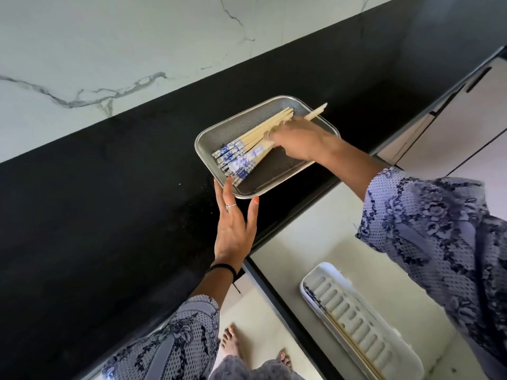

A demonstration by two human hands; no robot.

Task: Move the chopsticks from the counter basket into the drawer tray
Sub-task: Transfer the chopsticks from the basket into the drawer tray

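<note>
A metal mesh basket (277, 175) sits on the black counter near its front edge. Several bamboo chopsticks (248, 145) with blue-and-white patterned ends lie in it. My right hand (297, 141) reaches into the basket and is closed around a few chopsticks, whose thin tips stick out past the far rim. My left hand (234, 226) rests flat on the counter, fingers apart, touching the basket's near corner. Below, in the open drawer, lies a white ribbed tray (365, 325) with a pair of chopsticks (354, 344) along its left side.
The black counter (109, 201) runs diagonally under a white marble wall (109, 50). The open pale drawer (315, 242) lies below the counter edge at right. Cabinet fronts (466, 119) stand at the far right. My bare feet (233, 344) are on the floor below.
</note>
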